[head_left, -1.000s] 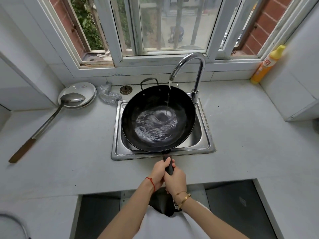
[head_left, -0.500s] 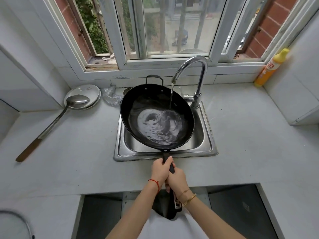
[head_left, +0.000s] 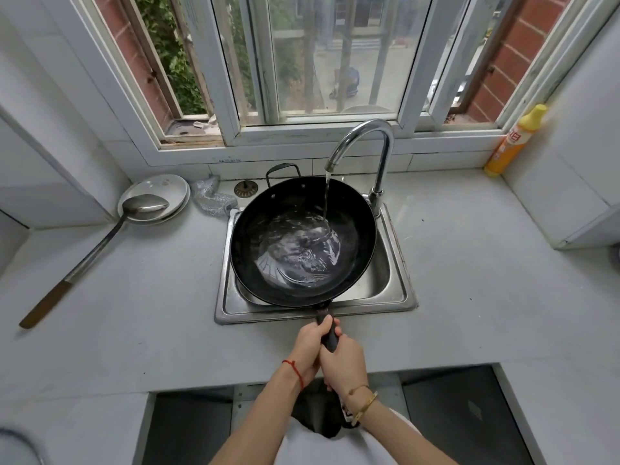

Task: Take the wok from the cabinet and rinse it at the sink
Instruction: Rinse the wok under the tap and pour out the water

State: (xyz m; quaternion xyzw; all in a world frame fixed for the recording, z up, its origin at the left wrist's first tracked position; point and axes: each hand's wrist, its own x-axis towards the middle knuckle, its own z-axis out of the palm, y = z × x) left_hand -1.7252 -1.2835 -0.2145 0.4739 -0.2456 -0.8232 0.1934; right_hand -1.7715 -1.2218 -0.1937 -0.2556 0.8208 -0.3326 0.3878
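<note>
A black wok (head_left: pixel 261 226) is held over the steel sink (head_left: pixel 401 280), with swirling water pooled in its bottom. Water runs from the chrome tap (head_left: pixel 365 139) into the right side of the wok. Both hands grip the wok's long black handle at the counter's front edge: my left hand (head_left: pixel 310 345) is nearer the pan, my right hand (head_left: pixel 345 364) just behind it. A small loop handle sticks up at the wok's far rim.
A long metal ladle (head_left: pixel 100 239) lies on the left counter, its bowl resting on white plates (head_left: pixel 167 189). A steel scourer (head_left: pixel 211 199) and a drain strainer (head_left: pixel 246 188) sit behind the sink. A yellow detergent bottle (head_left: pixel 513 139) stands at the back right corner.
The wok has been tilted and swirled over the sink, so the pooled water shifted and the stream now lands on the right side. Both hands stayed on the handle.
</note>
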